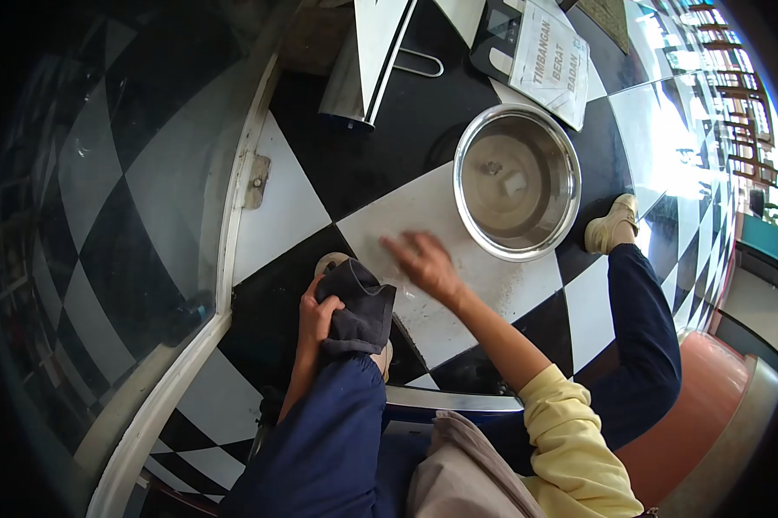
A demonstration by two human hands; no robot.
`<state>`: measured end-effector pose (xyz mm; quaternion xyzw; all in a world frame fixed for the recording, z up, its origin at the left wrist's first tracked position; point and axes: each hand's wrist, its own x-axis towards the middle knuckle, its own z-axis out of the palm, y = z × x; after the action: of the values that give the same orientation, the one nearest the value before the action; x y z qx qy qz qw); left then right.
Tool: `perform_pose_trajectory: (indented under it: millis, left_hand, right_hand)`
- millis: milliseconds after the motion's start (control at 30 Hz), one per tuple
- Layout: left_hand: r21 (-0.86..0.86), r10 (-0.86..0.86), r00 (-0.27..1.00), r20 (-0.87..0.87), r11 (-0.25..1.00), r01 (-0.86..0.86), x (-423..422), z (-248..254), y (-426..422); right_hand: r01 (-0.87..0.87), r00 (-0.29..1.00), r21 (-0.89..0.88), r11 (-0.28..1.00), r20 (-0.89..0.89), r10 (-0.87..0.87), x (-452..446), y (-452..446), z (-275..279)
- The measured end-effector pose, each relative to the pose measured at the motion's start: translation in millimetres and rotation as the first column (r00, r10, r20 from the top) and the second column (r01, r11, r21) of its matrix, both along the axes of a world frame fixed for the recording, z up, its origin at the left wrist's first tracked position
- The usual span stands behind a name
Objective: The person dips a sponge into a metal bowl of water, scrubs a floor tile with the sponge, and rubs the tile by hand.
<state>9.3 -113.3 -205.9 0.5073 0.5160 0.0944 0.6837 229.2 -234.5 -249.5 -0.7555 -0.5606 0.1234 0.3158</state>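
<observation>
My left hand [318, 319] is closed round a dark grey cloth [354, 312], which hangs over the lower part of my left leg and shoe. Over a white floor tile, between the cloth and the metal basin, my right hand [423, 266] is blurred by motion, its fingers apart and nothing seen in them. The round steel basin [517, 182] stands on the floor ahead of my right hand. Cloudy water fills its lower part, with a small pale piece and a little foam in it.
At the left runs a glass door with a white frame [233, 224]. A metal-sided object [350, 82] and a scale [495, 39] with a paper sign [554, 65] lie beyond the basin. My right shoe [611, 224] is right of the basin. Wet-looking specks mark the tile.
</observation>
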Motion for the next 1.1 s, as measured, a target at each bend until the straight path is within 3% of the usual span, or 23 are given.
perform_pose_trajectory:
  millis: [33, 67, 167, 200, 300, 367, 433, 500, 533, 633, 667, 767, 800, 900, 933, 1033, 1067, 1100]
  left_hand:
    - [-0.026, 0.018, 1.000, -0.001, 1.000, -0.018, -1, 0, -2]
    - [-0.053, 0.033, 0.999, -0.002, 0.998, -0.033, -2, 0, -4]
    - [-0.031, 0.019, 1.000, -0.011, 0.999, -0.020, 2, 2, 0]
    - [-0.012, 0.008, 1.000, -0.021, 1.000, -0.008, 3, 2, 0]
    - [-0.008, -0.024, 0.999, -0.027, 1.000, 0.023, -1, 0, 1]
    - [-0.047, 0.021, 1.000, -0.009, 0.999, -0.021, -2, 1, -3]
    - [-0.029, 0.032, 0.999, 0.007, 0.999, -0.032, 2, 0, -1]
    - [0.030, 0.016, 1.000, 0.000, 0.999, -0.016, 2, -3, -1]
    - [0.018, 0.001, 1.000, 0.007, 1.000, -0.001, 2, -3, -1]
    - [-0.016, -0.013, 1.000, 0.005, 1.000, 0.013, -2, 2, -1]
    - [-0.019, -0.002, 1.000, 0.004, 1.000, 0.002, 1, 6, -1]
    - [-0.024, 0.018, 1.000, 0.022, 1.000, -0.018, 6, 3, 1]
    - [-0.028, 0.024, 0.999, 0.026, 0.999, -0.023, 4, 2, 0]
    - [-0.050, 0.044, 0.999, -0.005, 0.998, -0.044, 3, 3, -1]
    - [-0.046, 0.040, 0.999, -0.013, 0.998, -0.040, 0, 3, -4]
    - [-0.023, 0.019, 1.000, 0.002, 1.000, -0.019, 1, -5, -1]
    - [-0.021, 0.013, 1.000, 0.009, 1.000, -0.013, 1, -7, 0]
    - [-0.020, 0.010, 1.000, 0.011, 1.000, -0.009, -1, -9, -1]
  right_hand:
    - [0.065, 0.998, 0.004, 0.998, -0.006, -0.064, 7, 4, -4]
    - [0.259, 0.966, -0.041, 0.965, 0.023, -0.258, 12, 12, -3]
    - [0.239, 0.971, -0.011, 0.971, -0.024, -0.239, -7, 18, 1]
    - [0.042, 0.998, -0.018, 0.999, -0.040, -0.043, -12, 15, 5]
    - [-0.125, 0.987, 0.041, 0.991, 0.104, 0.121, 4, 15, -7]
    - [0.261, 0.965, 0.005, 0.965, 0.005, -0.261, 16, 23, -4]
    - [0.376, 0.926, -0.019, 0.926, -0.006, -0.376, 10, 30, 0]
    - [-0.001, 0.997, -0.008, 1.000, -0.075, 0.001, -2, 23, 6]
    - [-0.172, 0.985, -0.018, 0.985, 0.013, 0.172, -5, 20, 7]
    - [0.028, 0.997, -0.030, 0.999, 0.070, -0.026, 17, 30, 3]
    - [0.278, 0.958, -0.005, 0.960, -0.075, -0.278, 24, 38, 7]
    - [0.018, 1.000, 0.027, 0.999, 0.002, -0.018, -8, 34, 0]
    - [-0.148, 0.989, -0.022, 0.989, -0.002, 0.148, -14, 30, 10]
    - [0.056, 0.998, -0.001, 0.998, -0.013, -0.056, 8, 34, 2]
    - [0.230, 0.971, -0.050, 0.972, -0.055, -0.233, 14, 40, 8]
    - [0.259, 0.964, -0.064, 0.964, -0.049, -0.262, -3, 43, 10]
    - [0.053, 0.998, -0.050, 0.997, -0.041, -0.055, -11, 40, 11]
    - [0.005, 1.000, -0.045, 0.999, -0.004, -0.005, -10, 38, 9]
